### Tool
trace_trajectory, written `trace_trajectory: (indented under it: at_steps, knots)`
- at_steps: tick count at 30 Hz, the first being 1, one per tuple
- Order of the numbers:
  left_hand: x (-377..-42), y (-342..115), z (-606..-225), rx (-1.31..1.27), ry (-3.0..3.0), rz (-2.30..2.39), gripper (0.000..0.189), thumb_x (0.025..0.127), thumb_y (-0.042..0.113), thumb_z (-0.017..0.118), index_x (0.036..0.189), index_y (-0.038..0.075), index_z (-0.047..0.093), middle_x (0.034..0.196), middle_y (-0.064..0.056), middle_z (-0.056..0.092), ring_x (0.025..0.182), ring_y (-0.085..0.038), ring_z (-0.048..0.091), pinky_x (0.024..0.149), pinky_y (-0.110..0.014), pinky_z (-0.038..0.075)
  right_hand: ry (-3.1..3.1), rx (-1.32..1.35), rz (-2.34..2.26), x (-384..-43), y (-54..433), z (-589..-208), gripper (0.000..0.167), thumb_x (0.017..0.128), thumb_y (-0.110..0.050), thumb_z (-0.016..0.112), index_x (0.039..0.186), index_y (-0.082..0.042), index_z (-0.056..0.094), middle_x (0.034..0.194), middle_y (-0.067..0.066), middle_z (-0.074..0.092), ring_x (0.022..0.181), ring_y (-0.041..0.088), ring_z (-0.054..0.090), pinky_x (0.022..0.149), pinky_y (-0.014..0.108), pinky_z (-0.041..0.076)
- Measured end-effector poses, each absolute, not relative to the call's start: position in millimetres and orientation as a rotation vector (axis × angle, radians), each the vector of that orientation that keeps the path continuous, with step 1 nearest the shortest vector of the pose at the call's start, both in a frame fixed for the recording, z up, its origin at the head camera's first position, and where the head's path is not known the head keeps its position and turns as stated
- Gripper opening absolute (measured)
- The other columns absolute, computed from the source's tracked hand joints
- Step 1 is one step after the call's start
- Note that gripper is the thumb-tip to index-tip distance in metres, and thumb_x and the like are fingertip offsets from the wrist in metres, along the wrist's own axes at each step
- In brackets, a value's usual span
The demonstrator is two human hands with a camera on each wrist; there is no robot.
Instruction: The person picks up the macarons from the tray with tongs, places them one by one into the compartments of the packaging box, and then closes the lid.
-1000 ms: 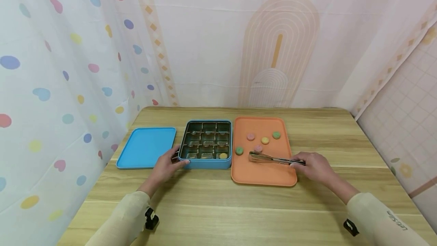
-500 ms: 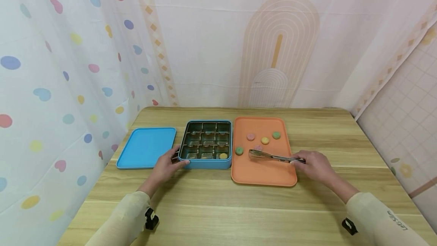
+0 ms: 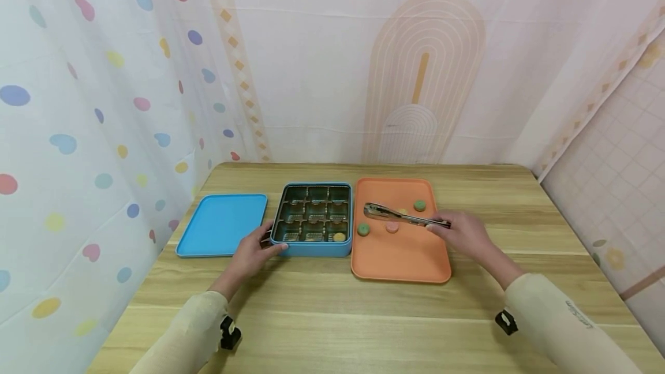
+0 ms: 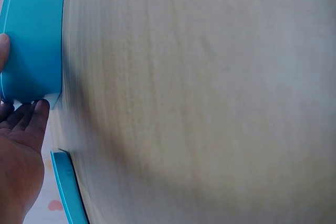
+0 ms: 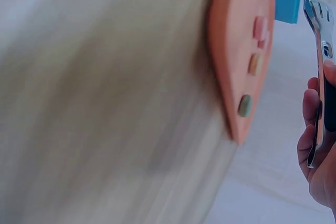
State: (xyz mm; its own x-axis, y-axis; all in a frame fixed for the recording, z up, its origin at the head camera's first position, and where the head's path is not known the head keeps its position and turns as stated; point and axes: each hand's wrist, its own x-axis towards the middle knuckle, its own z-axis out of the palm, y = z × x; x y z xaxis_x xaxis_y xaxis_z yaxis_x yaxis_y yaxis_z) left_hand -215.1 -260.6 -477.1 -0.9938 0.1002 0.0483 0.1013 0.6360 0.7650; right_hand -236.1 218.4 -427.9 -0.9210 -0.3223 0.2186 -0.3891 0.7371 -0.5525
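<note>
Left hand [image 3: 254, 254]: thumb on the near wall and fingers at the left wall of the blue box [image 3: 312, 251], holding its near-left corner; unchanged from 0.5 s ago.
Right hand [image 3: 462, 232]: fingers curled around the handle of the metal tongs [image 3: 410, 219]; it has shifted left and away from the body.
Tongs: reaching left from the right fingers, above the orange tray [image 3: 400, 264]; their tips sat by the nearer pink piece [image 3: 392, 227] and now lie beyond it. How far apart the tips stand I cannot tell, and nothing shows between them.
Pieces on the tray: 5, all left of the right fingers. The nearer pink is now uncovered; 1 green piece [image 3: 363, 229] lies farthest left and another green piece [image 3: 419, 205] just beyond the fingers. The yellow piece [image 3: 402, 211] is partly behind the tongs; the farther pink piece [image 5: 263, 41] shows only in the right wrist view.
Box slots: 9, right of the left fingers; the nearest right-hand slot has 1 pale yellow piece [image 3: 339, 237], as before.
Blue lid [image 3: 220, 227]: left of the left fingers, flat on the table [image 3: 322, 310].
Meaning: the tong work seems to have turned to the farther pieces, with no piece yet lifted.
</note>
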Motion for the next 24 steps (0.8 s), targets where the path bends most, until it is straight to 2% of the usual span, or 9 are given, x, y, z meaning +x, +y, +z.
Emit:
trace_trajectory:
  at_steps: [4,11,18,24]
  knots:
    - [-216,-261,-477,-0.187,-2.845,-1.311,0.082,0.092,0.036,0.073,0.152,-0.003,0.034,0.131,-0.024,0.056,0.114,-0.035,0.059,0.091,-0.048,0.05,-2.795,0.595,0.923,-243,206,-423,0.015,0.093,-0.026,0.071,0.098,-0.012,0.077,0.072,-0.005,0.061,0.056,0.013,0.044,0.052,0.03,0.035]
    - [-216,-262,-478,-0.185,-2.85,-1.315,0.083,0.092,0.036,0.072,0.152,-0.004,0.032,0.135,-0.026,0.054,0.117,-0.036,0.058,0.094,-0.049,0.049,-2.76,0.615,0.887,-255,180,-420,0.019,0.092,-0.026,0.073,0.102,-0.011,0.077,0.094,0.003,0.072,0.067,0.014,0.051,0.06,0.032,0.04]
    - [-216,-262,-478,-0.182,-2.843,-1.325,0.082,0.092,0.035,0.073,0.152,-0.002,0.033,0.134,-0.025,0.054,0.116,-0.036,0.058,0.092,-0.049,0.05,-2.737,0.669,0.91,-266,157,-421,0.015,0.091,-0.026,0.074,0.099,-0.014,0.077,0.096,0.0,0.073,0.073,0.014,0.057,0.066,0.035,0.046]
    - [-215,-260,-478,-0.179,-2.833,-1.371,0.081,0.091,0.034,0.074,0.153,-0.001,0.033,0.135,-0.023,0.054,0.116,-0.034,0.059,0.092,-0.046,0.051,-2.767,0.672,0.928,-269,145,-422,0.017,0.092,-0.027,0.073,0.102,-0.014,0.077,0.098,0.001,0.073,0.066,0.013,0.053,0.06,0.032,0.043]
